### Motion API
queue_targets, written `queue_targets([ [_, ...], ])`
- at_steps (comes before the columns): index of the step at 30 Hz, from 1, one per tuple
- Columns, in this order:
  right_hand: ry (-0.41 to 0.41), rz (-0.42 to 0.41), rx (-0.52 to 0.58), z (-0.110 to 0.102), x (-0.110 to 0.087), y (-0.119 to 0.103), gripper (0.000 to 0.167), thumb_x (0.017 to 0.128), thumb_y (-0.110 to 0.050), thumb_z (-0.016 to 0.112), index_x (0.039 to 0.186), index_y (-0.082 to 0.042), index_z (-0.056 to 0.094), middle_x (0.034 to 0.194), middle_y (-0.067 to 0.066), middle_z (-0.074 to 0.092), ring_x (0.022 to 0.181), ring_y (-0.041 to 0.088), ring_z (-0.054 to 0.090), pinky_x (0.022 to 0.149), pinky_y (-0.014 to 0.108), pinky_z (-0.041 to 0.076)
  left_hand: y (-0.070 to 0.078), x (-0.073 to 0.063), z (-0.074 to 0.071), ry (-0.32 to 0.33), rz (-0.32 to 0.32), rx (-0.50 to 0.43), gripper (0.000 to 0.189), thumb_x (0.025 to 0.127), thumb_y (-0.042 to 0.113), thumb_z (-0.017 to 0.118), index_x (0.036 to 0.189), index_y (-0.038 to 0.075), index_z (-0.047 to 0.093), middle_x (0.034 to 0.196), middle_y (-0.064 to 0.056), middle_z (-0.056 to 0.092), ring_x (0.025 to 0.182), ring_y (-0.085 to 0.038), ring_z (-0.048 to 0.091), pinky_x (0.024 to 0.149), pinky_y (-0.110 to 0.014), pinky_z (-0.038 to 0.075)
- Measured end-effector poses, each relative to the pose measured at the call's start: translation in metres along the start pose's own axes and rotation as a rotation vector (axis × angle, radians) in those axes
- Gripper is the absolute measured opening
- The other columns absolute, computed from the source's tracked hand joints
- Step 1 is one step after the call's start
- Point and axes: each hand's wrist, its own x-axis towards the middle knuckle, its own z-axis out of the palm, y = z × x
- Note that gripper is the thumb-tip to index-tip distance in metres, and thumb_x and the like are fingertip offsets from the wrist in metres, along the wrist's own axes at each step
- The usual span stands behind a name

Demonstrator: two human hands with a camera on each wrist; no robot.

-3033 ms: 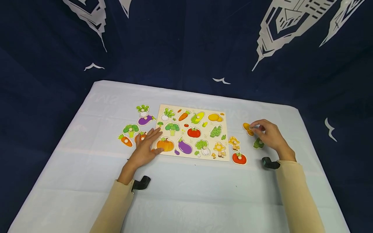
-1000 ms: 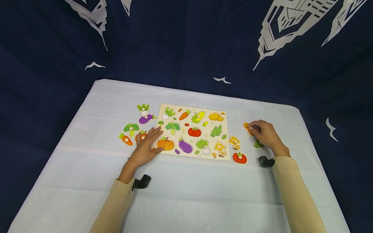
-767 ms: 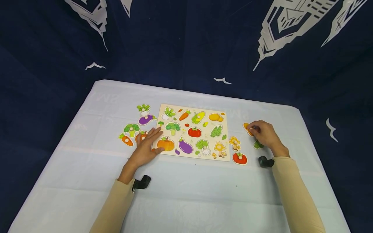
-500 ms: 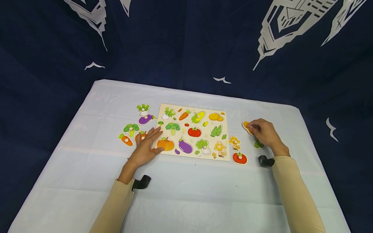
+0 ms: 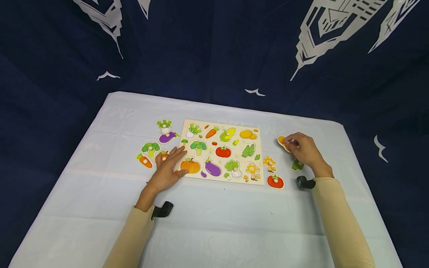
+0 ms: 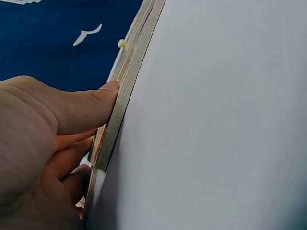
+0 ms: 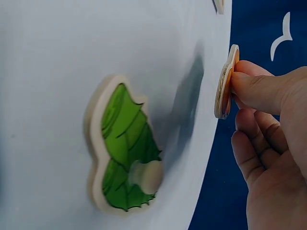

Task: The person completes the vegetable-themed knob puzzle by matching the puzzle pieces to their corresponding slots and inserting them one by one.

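My right hand (image 5: pixel 307 150) pinches a yellow-orange, potato-shaped puzzle piece (image 5: pixel 281 140) between thumb and fingers. In the right wrist view that piece (image 7: pixel 225 91) stands on edge, off the table, its knob hidden by the fingers. Below it lies a green leafy knobbed piece (image 7: pixel 115 143). My left hand (image 5: pixel 166 171) rests with extended fingers on the lower left corner of the wooden vegetable puzzle board (image 5: pixel 236 158). Its thumb (image 6: pixel 91 110) presses the board's edge in the left wrist view. Knobs show on the board's corn (image 5: pixel 228 135) and bok choy (image 5: pixel 233 169).
Left of the board lie turnip (image 5: pixel 164 124), eggplant (image 5: pixel 165 138), broccoli (image 5: pixel 151 148) and carrot (image 5: pixel 145 161) pieces, plus a pumpkin piece (image 5: pixel 164 155) partly behind the left hand. Mushroom (image 5: pixel 269 162) and tomato (image 5: pixel 273 182) pieces lie close to the right edge.
My right hand has shifted slightly left and away from me with the potato-shaped piece, which now sits tilted in its grip. The left hand and board have stayed put.
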Motion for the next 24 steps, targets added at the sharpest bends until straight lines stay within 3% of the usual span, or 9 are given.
queue_targets([
  [6,-0.022,0.009,-0.006,-0.002,0.005,-0.007,0.015,0.096,-0.002,0.063,0.108,-0.001,0.072,0.115,0.021,0.065,0.098,0.035,0.058,0.086,0.052,0.049,-0.001,0.001,-0.001,0.0,0.002,-0.003,0.069,0.086,0.008,0.077,0.147,-0.002,0.046,0.16,-0.016,0.036,0.153,-0.04,0.019,0.116,-0.066,-0.013],
  [24,-0.069,-0.076,-0.015,-0.001,0.031,-0.035,0.015,0.095,0.001,0.062,0.107,-0.002,0.072,0.112,0.019,0.065,0.095,0.032,0.055,0.085,0.047,0.047,-0.001,0.0,-0.001,0.003,0.0,-0.011,0.069,0.086,0.007,0.077,0.147,-0.002,0.046,0.16,-0.015,0.036,0.153,-0.04,0.019,0.116,-0.065,-0.014],
])
